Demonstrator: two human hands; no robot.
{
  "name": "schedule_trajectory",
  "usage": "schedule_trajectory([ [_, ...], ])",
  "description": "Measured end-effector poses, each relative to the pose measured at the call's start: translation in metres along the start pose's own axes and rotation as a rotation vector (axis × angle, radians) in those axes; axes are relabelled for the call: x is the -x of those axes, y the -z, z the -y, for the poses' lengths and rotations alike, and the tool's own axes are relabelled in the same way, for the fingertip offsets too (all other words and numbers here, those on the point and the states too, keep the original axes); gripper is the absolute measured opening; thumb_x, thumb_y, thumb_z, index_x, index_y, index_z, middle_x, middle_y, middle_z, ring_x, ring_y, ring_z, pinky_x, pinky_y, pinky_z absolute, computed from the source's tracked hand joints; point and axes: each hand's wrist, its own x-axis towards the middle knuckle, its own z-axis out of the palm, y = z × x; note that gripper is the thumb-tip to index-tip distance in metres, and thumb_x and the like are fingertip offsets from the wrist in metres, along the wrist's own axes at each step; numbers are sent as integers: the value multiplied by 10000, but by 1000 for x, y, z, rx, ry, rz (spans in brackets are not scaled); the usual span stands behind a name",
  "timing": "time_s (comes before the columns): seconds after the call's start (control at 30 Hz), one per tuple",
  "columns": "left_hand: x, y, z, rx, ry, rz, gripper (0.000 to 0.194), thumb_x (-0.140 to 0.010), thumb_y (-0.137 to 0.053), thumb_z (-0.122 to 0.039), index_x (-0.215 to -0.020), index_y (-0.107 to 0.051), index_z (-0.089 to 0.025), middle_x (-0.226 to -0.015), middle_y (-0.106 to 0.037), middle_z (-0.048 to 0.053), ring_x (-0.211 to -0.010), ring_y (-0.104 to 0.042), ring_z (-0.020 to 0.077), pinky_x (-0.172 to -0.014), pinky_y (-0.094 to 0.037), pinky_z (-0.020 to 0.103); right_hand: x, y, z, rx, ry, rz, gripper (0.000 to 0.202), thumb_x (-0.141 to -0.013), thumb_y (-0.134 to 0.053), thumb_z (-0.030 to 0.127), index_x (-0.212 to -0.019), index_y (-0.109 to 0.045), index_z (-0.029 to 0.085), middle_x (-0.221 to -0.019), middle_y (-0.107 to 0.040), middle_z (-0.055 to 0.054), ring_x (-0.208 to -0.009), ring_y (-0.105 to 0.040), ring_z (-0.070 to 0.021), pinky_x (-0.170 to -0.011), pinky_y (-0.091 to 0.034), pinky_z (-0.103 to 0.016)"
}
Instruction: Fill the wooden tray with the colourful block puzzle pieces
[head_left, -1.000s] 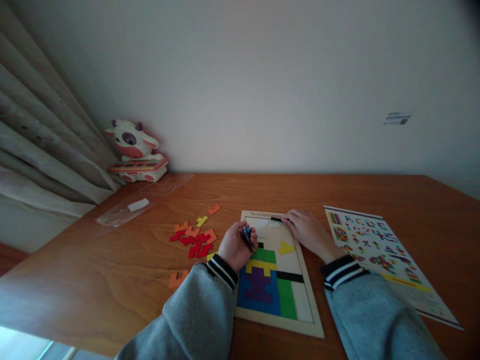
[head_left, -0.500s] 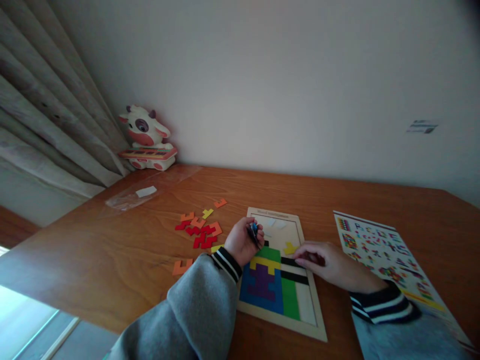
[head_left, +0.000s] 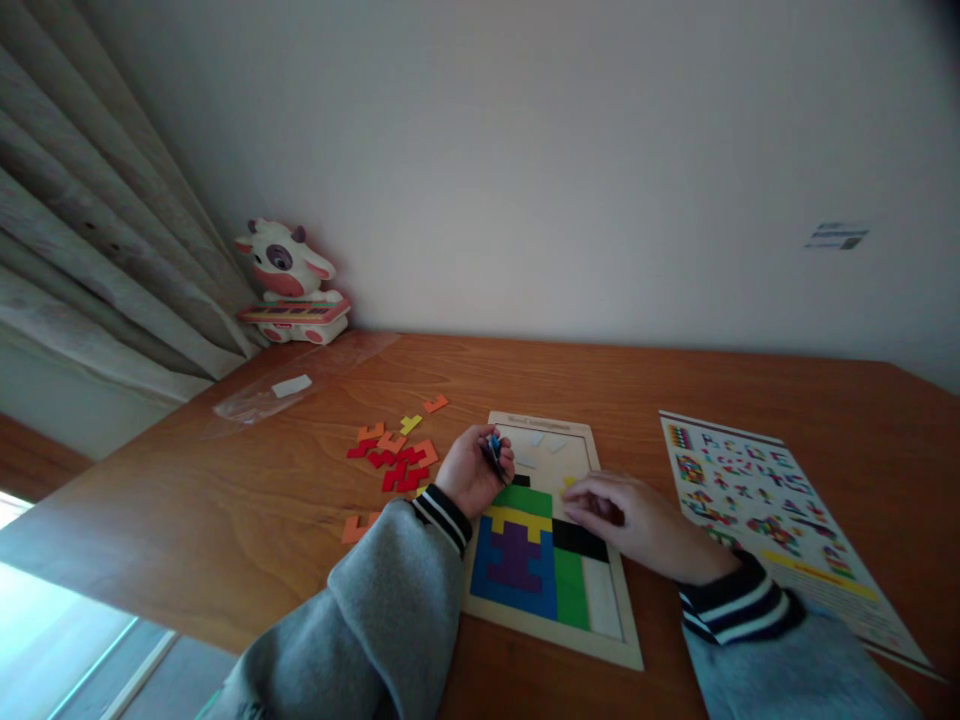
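My left hand [head_left: 474, 472] is closed around small puzzle pieces [head_left: 495, 455], blue and black as far as they show, above the left side of the wooden puzzle board [head_left: 630, 640]. Over the board's right side is my right hand [head_left: 611, 510], its fingers curved and thumb slightly apart, with nothing visible between them. A yellow puzzle piece [head_left: 568, 483] lies partly hidden by its fingertips. Just below it, a black block [head_left: 579, 540] sits in the board. Beside that are green [head_left: 572, 590], purple [head_left: 514, 560], blue [head_left: 536, 605] and yellow [head_left: 529, 519] pieces, fitted together.
Loose red and orange pieces [head_left: 405, 465] are spread left of the board. A printed pattern sheet [head_left: 795, 520] lies to the right. Farther back on the wooden table are a clear plastic bag [head_left: 255, 402] and a cow-shaped toy keyboard [head_left: 292, 285], near the curtain [head_left: 112, 220].
The two separate black strips now form one black block with no pale gap between them. My right hand has shifted slightly, covering more of the yellow piece. My left hand keeps its hold.
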Motion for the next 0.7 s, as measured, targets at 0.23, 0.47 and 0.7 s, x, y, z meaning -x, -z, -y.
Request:
schedule_trajectory([
  [0.23, -1, 6, -16, 37, -107, 16, 158, -875, -499, -157, -722, -527, -134, -677, -532, 31, -524, -518, 90, -465, -465, 164, -2, -9, 7, 174, 147, -71, 274, -982, -504, 367, -1099, -727, 258, -911, -651, -56, -896, -609, -198, -817, -484, -347],
  [0.47, -7, 10, -15, 42, -127, 2, 160, -879, -501, -150, -723, -530, -130, -667, -530, 24, -507, -514, 88, -448, -450, 161, -4, -9, 10, 199, 145, -69, 311, -990, -489, 375, -1212, -680, 271, -980, -641, -66, -953, -598, -208, -867, -489, -370],
  [0.7, -11, 13, -17, 81, -189, -25, 192, -896, -493, -161, -707, -518, -136, -636, -509, 5, -483, -494, 73, -435, -426, 141, -17, -23, 13, 305, 192, -143, 395, -983, -481, 419, -1355, -577, 327, -1116, -597, -97, -1044, -552, -253, -908, -466, -443],
])
